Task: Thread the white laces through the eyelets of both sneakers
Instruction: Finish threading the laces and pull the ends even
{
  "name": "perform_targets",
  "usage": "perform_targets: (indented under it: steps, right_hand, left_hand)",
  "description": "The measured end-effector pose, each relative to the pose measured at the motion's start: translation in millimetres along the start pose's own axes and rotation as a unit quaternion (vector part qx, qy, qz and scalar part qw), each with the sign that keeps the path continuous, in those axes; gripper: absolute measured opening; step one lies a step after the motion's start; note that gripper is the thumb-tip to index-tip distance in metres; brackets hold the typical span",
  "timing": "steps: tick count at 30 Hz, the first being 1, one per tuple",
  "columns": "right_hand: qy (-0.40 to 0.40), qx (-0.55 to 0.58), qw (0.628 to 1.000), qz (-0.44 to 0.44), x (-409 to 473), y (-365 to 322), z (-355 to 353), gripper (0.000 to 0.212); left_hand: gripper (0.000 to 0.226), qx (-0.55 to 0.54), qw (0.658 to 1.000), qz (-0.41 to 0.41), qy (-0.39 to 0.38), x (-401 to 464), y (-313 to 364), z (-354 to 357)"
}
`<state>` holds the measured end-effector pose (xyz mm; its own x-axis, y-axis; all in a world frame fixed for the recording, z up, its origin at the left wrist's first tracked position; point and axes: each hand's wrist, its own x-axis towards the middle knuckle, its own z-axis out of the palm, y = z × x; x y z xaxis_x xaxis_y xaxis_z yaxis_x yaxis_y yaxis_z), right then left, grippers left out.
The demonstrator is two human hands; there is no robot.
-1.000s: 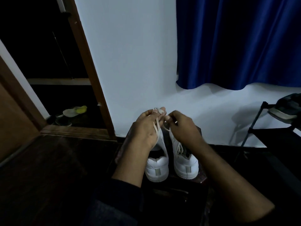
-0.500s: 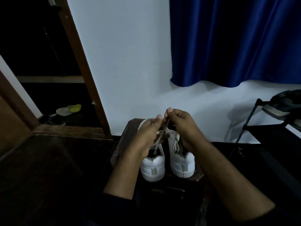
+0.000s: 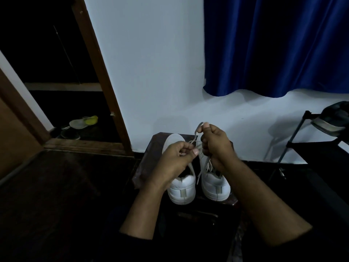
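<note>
Nearest the camera, two bare forearms reach forward over a small dark surface (image 3: 149, 148) that carries a pair of white sneakers, heels toward the person. The left sneaker (image 3: 181, 190) sits just beside the right sneaker (image 3: 216, 187), the two nearly touching.

Above them both hands are busy with a lace (image 3: 196, 132). The left hand (image 3: 175, 159) is curled over the left sneaker, thumb and forefinger pinching a strand where it crosses near the tongue. The right hand (image 3: 215, 146) is closed too, thumb on top, gripping the lace higher up, so that a short loop stands above its fist. A loose end (image 3: 198, 175) hangs down between the two heels. More lace shows below the right hand, over the right sneaker's opening, though which eyelets it passes through is too dim to tell.

This looks like the middle of the lacing, with the strand being drawn taut between the hands, or perhaps crossed for a knot; I cannot tell which. Next, I would judge, the free tip has to be found and steered to an eyelet, with the other hand keeping tension.

Beyond stand a pale wall (image 3: 151, 72), a blue curtain (image 3: 273, 44), a dark doorway on the left and a black rack (image 3: 302, 140) on the right.
</note>
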<state>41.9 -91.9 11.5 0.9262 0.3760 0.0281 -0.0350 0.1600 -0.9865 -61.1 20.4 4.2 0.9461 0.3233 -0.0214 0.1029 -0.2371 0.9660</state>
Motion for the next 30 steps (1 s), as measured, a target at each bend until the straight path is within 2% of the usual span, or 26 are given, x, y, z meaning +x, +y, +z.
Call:
perform_targets:
  steps: [4, 7, 9, 11, 12, 13, 14, 15, 17, 19, 21, 24, 27, 30]
  right_hand:
    - [-0.013, 0.147, 0.988, 0.042, 2.8, -12.8, 5.1, 0.033]
    - [-0.012, 0.156, 0.987, 0.034, 8.0, -16.8, 0.4, 0.033]
    - [-0.015, 0.120, 0.992, 0.041, 8.6, -14.9, -3.6, 0.033]
    - [-0.015, -0.001, 0.999, 0.046, 7.0, -11.7, -7.4, 0.035]
    - [-0.018, -0.116, 0.992, 0.037, 5.8, -10.0, -9.7, 0.039]
    - [-0.023, -0.256, 0.966, 0.016, 4.8, -7.1, -12.3, 0.044]
    - [-0.024, -0.385, 0.922, -0.012, 2.4, -4.8, -14.6, 0.047]
    - [-0.007, -0.469, 0.882, -0.049, -0.2, -1.3, -15.8, 0.044]
    - [0.065, -0.516, 0.842, -0.143, -8.6, 4.6, -15.1, 0.030]
    - [0.081, -0.504, 0.828, -0.232, -19.4, 6.4, -8.0, 0.023]
    - [0.034, -0.479, 0.840, -0.254, -27.2, 7.0, 0.1, 0.018]
    - [-0.020, -0.422, 0.879, -0.222, -29.1, 11.0, 4.7, 0.019]
    - [-0.039, -0.387, 0.903, -0.185, -25.8, 10.0, 5.7, 0.016]
    - [-0.025, -0.362, 0.916, -0.173, -18.3, 7.2, 3.9, 0.004]
  left_hand:
    - [0.020, -0.012, 0.996, 0.001, -0.086, -2.6, -5.9, 14.9]
    - [0.021, -0.048, 0.997, 0.001, -0.060, -3.3, -6.4, 16.7]
    - [0.023, -0.073, 0.997, -0.002, -0.029, -1.3, -4.7, 12.3]
    - [0.025, -0.098, 0.995, 0.011, -0.009, -0.9, -0.6, 9.1]
    - [0.025, -0.109, 0.994, 0.012, 0.003, -1.6, 2.7, 8.3]
    - [0.026, -0.113, 0.993, 0.007, 0.020, -0.3, 3.9, 8.2]
    - [0.026, -0.121, 0.992, -0.002, 0.040, 0.9, 5.9, 8.0]
    - [0.027, -0.128, 0.990, -0.010, 0.060, 3.6, 5.4, 7.7]
    - [0.025, -0.166, 0.981, -0.020, 0.095, 10.3, 4.1, 7.0]
    - [0.023, -0.178, 0.976, -0.033, 0.116, 19.8, -0.6, 5.7]
    - [0.023, -0.184, 0.975, -0.044, 0.115, 25.7, -2.5, 6.1]
    - [0.023, -0.205, 0.972, -0.039, 0.111, 30.5, -1.1, 6.2]
    - [0.023, -0.155, 0.981, -0.013, 0.114, 31.4, 2.7, 4.5]
    - [0.025, -0.143, 0.985, -0.009, 0.100, 35.7, 4.6, 1.8]
